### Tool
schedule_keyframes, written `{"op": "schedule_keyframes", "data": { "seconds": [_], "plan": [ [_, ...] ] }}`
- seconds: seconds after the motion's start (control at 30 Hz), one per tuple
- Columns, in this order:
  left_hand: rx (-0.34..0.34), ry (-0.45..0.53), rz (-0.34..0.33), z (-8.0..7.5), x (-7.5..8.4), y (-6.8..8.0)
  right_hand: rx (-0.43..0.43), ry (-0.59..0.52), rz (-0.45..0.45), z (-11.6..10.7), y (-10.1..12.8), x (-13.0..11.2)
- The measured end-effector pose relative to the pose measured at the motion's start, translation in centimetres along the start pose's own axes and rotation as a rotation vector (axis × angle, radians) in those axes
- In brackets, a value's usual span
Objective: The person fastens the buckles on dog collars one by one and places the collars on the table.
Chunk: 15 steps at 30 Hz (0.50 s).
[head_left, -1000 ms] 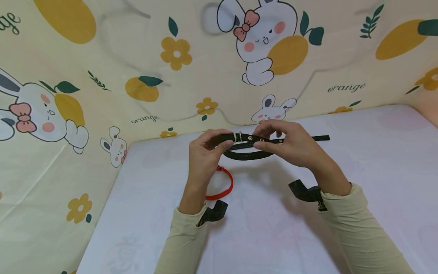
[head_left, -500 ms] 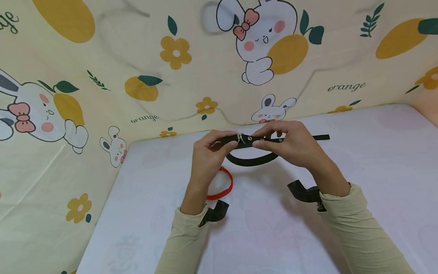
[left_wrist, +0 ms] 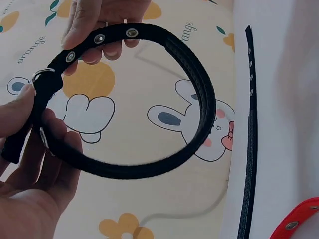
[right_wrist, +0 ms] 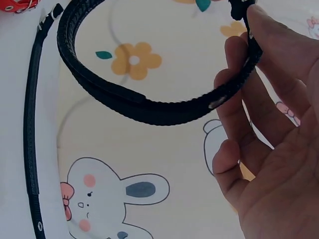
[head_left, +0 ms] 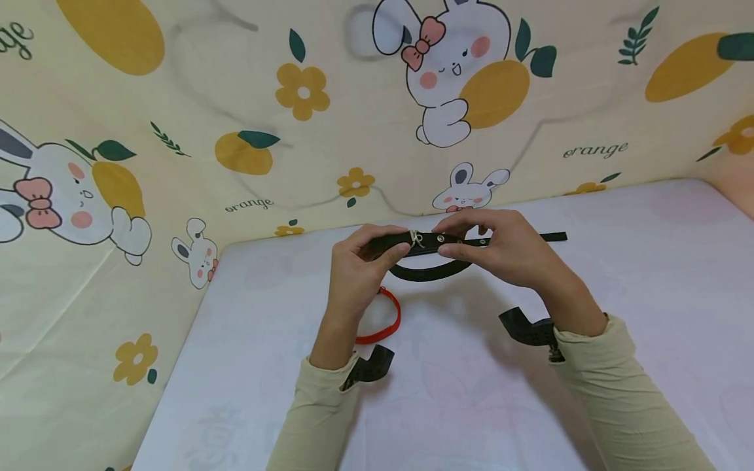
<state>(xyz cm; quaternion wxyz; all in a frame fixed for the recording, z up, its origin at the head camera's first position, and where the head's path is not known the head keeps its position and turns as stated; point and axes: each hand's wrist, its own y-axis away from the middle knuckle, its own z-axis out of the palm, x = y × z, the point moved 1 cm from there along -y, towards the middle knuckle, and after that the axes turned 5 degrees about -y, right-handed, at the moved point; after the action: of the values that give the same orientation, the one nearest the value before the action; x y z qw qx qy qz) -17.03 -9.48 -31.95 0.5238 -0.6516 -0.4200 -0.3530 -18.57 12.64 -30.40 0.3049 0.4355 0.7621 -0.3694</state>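
**A:** Hands are both up off the table, holding a black collar (head_left: 432, 258) looped into a ring between them. Left hand (head_left: 356, 271) pinches the strap right at the metal buckle (head_left: 416, 238), thumb on top and fingers curled under it. Right hand (head_left: 509, 252) pinches the eyelet end of the same strap just past the buckle.

**B:** so the collar isn't lying on anything?

**A:** Nope, it hangs in the air above the white table (head_left: 648, 294), loop sagging below the fingers. Left wrist view shows it best: the ring hangs in front of the bunny-print cloth (left_wrist: 149, 149), buckle by the left thumb, two eyelets under the right fingertips.

**B:** anything else lying around?

**A:** Second black strap (left_wrist: 249, 134) lies flat and straight on the table behind the hands, well apart from the loop. Red collar (head_left: 385, 320) sits on the table just beside the left wrist, half hidden by it.
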Motion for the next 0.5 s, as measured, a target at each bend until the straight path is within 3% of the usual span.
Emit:
{"op": "schedule_keyframes", "data": {
  "seconds": [0.5],
  "plan": [
    [-0.037,0.005,-0.015,-0.12,0.09,0.04,0.049,0.007,-0.061,-0.14,0.12,0.09]
  ]
}}
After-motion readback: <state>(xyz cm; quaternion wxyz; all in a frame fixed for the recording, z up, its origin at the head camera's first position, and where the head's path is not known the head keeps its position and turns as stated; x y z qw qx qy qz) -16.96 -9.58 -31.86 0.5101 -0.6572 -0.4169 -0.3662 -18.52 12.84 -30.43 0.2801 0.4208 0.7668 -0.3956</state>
